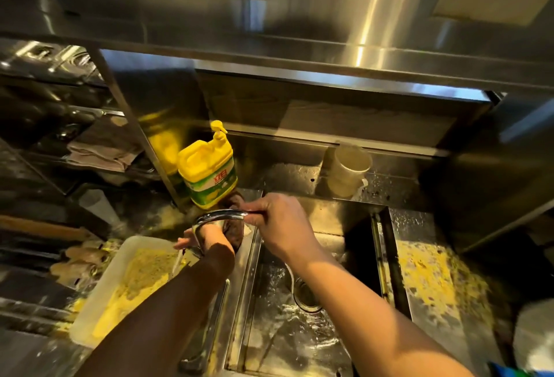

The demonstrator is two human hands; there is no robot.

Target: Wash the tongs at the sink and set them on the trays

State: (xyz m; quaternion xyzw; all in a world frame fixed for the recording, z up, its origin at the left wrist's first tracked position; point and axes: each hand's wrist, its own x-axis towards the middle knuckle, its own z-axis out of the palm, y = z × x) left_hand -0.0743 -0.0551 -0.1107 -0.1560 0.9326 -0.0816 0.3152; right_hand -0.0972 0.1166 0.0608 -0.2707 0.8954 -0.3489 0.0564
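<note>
My right hand [278,220] grip clenched on faucet [220,215] handle above sink [302,310]. Left hand [209,237] behind spout, grip unclear. Tongs [207,328] lie on counter [434,286] edge, left of basin.

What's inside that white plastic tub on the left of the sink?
The white plastic tub holds a yellow, crumbly residue spread over its bottom. The left hand and forearm cover its near right corner, so what lies there cannot be seen.
</note>
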